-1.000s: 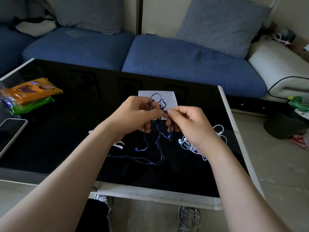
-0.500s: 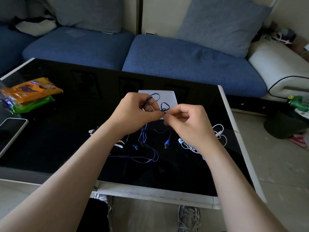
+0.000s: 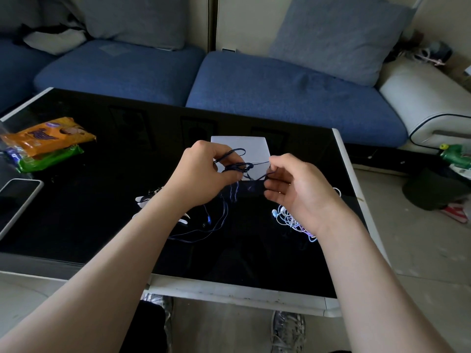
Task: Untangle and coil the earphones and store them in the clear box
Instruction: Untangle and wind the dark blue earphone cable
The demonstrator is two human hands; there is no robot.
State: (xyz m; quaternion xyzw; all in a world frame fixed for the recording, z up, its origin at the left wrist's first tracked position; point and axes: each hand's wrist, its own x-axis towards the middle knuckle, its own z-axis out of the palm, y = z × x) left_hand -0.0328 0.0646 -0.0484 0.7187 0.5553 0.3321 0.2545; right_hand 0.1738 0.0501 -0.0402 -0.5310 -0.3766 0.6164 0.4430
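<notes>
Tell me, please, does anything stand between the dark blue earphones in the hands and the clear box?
Nothing visible does. The left hand and the right hand hold the dark blue earphones just in front of the clear box. The white earphones lie aside, by the right wrist.

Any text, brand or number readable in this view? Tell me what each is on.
orange packet: purple printing, too blurred to read.
green packet: nothing legible.
phone: screen dark, no text.
No readable text anywhere else.

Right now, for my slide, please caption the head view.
Above the black table, the left hand and right hand hold a tangled dark-blue earphone cord.
</notes>
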